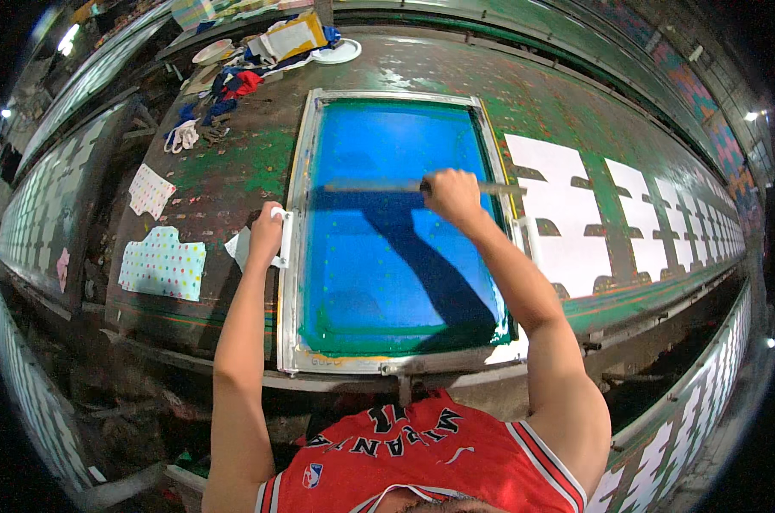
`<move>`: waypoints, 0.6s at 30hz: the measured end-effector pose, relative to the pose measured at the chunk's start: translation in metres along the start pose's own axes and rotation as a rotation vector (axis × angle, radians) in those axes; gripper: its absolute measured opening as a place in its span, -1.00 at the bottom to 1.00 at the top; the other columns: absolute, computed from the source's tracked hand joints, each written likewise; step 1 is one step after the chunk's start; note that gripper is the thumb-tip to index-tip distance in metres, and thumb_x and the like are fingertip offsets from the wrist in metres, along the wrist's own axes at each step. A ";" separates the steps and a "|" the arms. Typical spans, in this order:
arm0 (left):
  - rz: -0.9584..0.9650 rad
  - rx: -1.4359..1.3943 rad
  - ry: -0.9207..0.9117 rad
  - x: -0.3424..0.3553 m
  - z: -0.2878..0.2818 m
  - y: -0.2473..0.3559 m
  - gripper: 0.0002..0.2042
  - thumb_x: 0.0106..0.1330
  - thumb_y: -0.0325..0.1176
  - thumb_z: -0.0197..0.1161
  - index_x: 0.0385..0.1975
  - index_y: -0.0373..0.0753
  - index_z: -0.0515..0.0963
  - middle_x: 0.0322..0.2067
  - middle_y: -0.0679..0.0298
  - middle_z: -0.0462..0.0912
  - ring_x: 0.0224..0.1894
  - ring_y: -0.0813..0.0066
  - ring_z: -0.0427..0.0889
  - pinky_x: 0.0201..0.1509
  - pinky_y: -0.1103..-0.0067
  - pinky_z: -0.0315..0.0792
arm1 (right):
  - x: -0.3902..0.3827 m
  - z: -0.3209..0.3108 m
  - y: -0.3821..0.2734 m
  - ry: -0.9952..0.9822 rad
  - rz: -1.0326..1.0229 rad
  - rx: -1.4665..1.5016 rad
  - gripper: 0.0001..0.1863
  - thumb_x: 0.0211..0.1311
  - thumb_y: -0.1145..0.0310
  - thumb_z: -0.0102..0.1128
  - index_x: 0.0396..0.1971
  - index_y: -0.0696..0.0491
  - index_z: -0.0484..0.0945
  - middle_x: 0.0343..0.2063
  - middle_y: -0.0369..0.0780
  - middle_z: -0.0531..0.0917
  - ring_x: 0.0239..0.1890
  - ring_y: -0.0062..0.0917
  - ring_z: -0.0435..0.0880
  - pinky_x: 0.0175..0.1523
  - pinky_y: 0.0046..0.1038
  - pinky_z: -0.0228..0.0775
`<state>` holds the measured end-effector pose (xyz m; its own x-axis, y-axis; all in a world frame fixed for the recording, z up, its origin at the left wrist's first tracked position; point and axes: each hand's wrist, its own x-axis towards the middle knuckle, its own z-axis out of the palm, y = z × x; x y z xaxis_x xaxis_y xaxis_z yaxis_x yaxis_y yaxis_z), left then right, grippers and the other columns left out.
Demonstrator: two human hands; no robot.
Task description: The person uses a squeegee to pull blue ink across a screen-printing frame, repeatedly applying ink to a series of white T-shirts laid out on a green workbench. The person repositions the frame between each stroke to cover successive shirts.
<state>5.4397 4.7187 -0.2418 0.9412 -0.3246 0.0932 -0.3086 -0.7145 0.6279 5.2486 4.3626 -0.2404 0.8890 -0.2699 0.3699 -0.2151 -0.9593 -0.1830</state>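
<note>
A silk-screen printing frame [307, 128] lies on the green table before me, its mesh [349, 265] blue with a dark green border. My left hand [268, 232] is closed round the white handle [286, 242] on the frame's left side. In the frame's upper half, a long squeegee [366, 187] lies crosswise over the mesh. My right hand [453, 197] grips it near the middle, fist closed, and its right end reaches over the frame's right side. The shadow of my right arm falls across the mesh. Another white handle [533, 243] is fixed on the right side.
White cut fabric pieces [567, 214] lie in a row to the right. Dotted printed pieces [163, 263] lie at left. Rags [225, 90], a white glove [182, 136], a carton [295, 40] and a white lid [337, 52] sit at the far left. More tables flank this one.
</note>
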 end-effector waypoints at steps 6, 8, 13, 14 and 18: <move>-0.011 0.000 0.004 -0.005 -0.003 0.007 -0.75 0.46 -0.35 0.04 0.08 -0.17 0.48 -0.14 -0.15 0.67 -0.01 -0.21 0.61 0.03 0.15 0.41 | 0.140 0.048 0.059 0.003 0.002 -0.087 -0.81 0.07 0.28 0.21 -0.34 -0.10 0.76 -0.39 -0.09 0.76 -0.29 -0.13 0.78 -0.24 -0.11 0.62; -0.039 -0.027 0.000 -0.005 -0.003 0.010 -0.76 0.46 -0.36 0.04 0.06 -0.16 0.49 -0.14 -0.13 0.68 -0.02 -0.19 0.62 0.03 0.17 0.42 | 0.173 0.060 0.068 0.000 0.044 -0.061 -0.80 0.05 0.31 0.22 -0.33 -0.05 0.76 -0.34 -0.05 0.75 -0.25 -0.11 0.77 -0.17 -0.09 0.62; -0.077 -0.019 -0.006 -0.002 -0.002 0.008 -0.77 0.47 -0.37 0.06 0.07 -0.14 0.49 -0.14 -0.11 0.69 -0.02 -0.18 0.63 0.03 0.18 0.43 | 0.225 0.079 0.080 -0.045 0.088 -0.010 -0.74 0.02 0.31 0.22 -0.28 0.03 0.76 -0.24 0.00 0.75 -0.16 -0.07 0.76 -0.07 -0.11 0.61; -0.082 -0.017 -0.009 -0.001 -0.001 0.006 -0.76 0.47 -0.37 0.06 0.07 -0.14 0.49 -0.15 -0.11 0.69 -0.02 -0.18 0.63 0.03 0.18 0.43 | 0.231 0.080 0.081 -0.049 0.096 -0.006 -0.73 0.02 0.30 0.22 -0.28 0.04 0.76 -0.23 0.00 0.75 -0.15 -0.07 0.75 -0.05 -0.11 0.61; 0.010 -0.020 0.039 0.002 0.005 -0.004 -0.78 0.48 -0.38 0.06 0.06 -0.14 0.49 -0.32 0.10 0.64 -0.28 0.19 0.58 -0.20 0.33 0.43 | 0.239 0.076 0.085 -0.097 0.113 0.000 -0.70 0.01 0.26 0.22 -0.29 0.08 0.75 -0.22 0.00 0.75 -0.13 -0.06 0.75 -0.03 -0.12 0.60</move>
<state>5.4419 4.7184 -0.2478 0.9429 -0.3069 0.1295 -0.3155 -0.6983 0.6425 5.4736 4.2226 -0.2366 0.8939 -0.3673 0.2569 -0.3164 -0.9231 -0.2185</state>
